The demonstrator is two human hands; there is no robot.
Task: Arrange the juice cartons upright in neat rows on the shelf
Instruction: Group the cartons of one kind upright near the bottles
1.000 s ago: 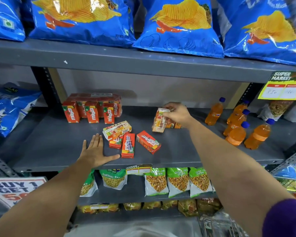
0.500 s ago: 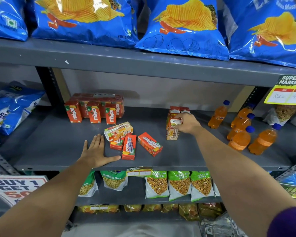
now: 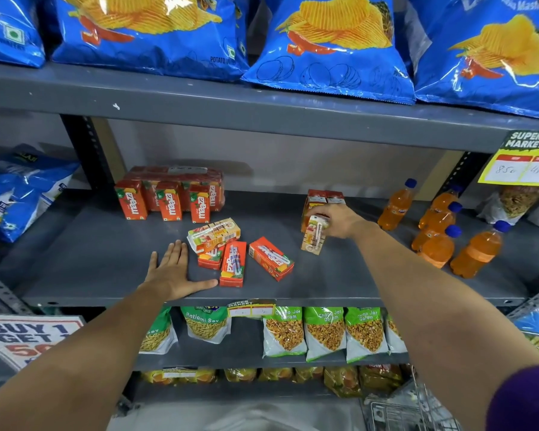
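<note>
On the grey middle shelf (image 3: pixel 339 284), my right hand (image 3: pixel 339 220) grips the top of a pale juice carton (image 3: pixel 313 239), which stands nearly upright on the shelf in front of two upright red cartons (image 3: pixel 324 197). My left hand (image 3: pixel 175 272) rests flat and open on the shelf near its front edge. Just right of it lie several toppled cartons: a pale one (image 3: pixel 213 234) on top of a red one (image 3: pixel 210 259), plus two red ones (image 3: pixel 233 264) (image 3: pixel 271 259) flat on the shelf. At the back left stands a row of upright red Maaza cartons (image 3: pixel 168 203).
Several orange soda bottles (image 3: pixel 442 234) stand at the shelf's right end. Blue chip bags (image 3: pixel 330 42) fill the shelf above, and snack packets (image 3: pixel 324 331) hang below. A yellow price tag (image 3: pixel 523 160) hangs at upper right. A wire basket (image 3: pixel 411 409) sits low right.
My right hand has carried the pale carton from a tilted hold in the air down to the shelf, standing it in front of the two red cartons. My left hand has stayed put.
</note>
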